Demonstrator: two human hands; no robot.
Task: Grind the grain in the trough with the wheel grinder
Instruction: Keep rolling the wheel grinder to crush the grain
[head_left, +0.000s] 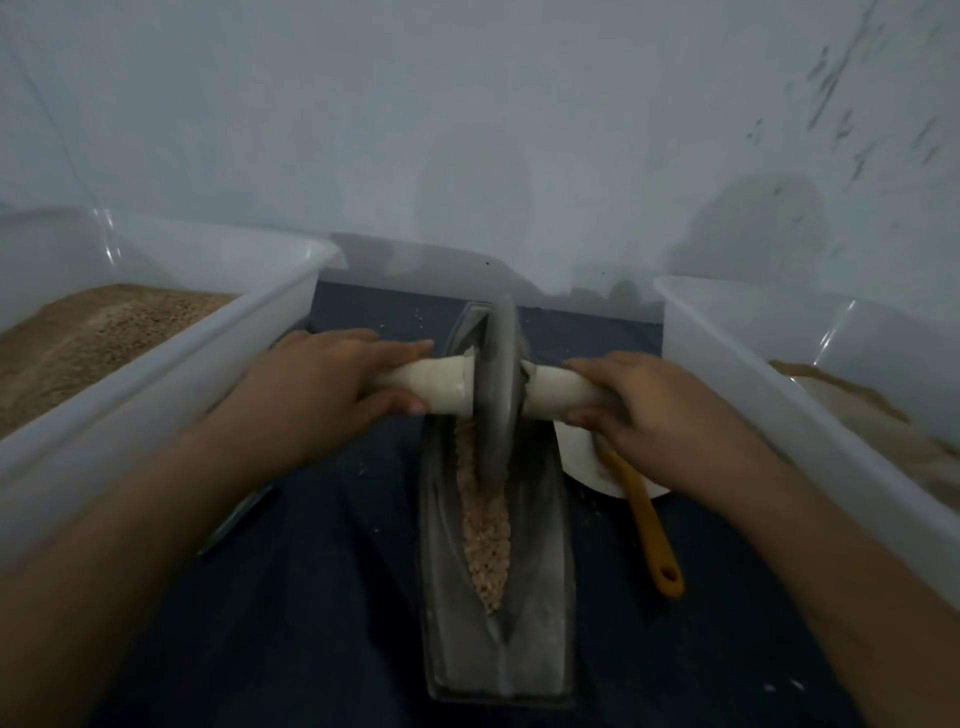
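Wheel grinder (497, 384) upright in trough (540, 545), disc edge in the grain (485, 525) | left hand (322, 384) and right hand (660, 415) each wrapped round a pale axle handle | judged heavy, rigid — hold both handles evenly, close by disc — grain loose, may spill.

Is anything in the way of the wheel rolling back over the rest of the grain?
Nothing visible blocks it. The wheel stands in the trough, and the grain lies in the open groove toward the person. The left hand and right hand hold the handles outside the trough. The yellow spoon lies beside it.
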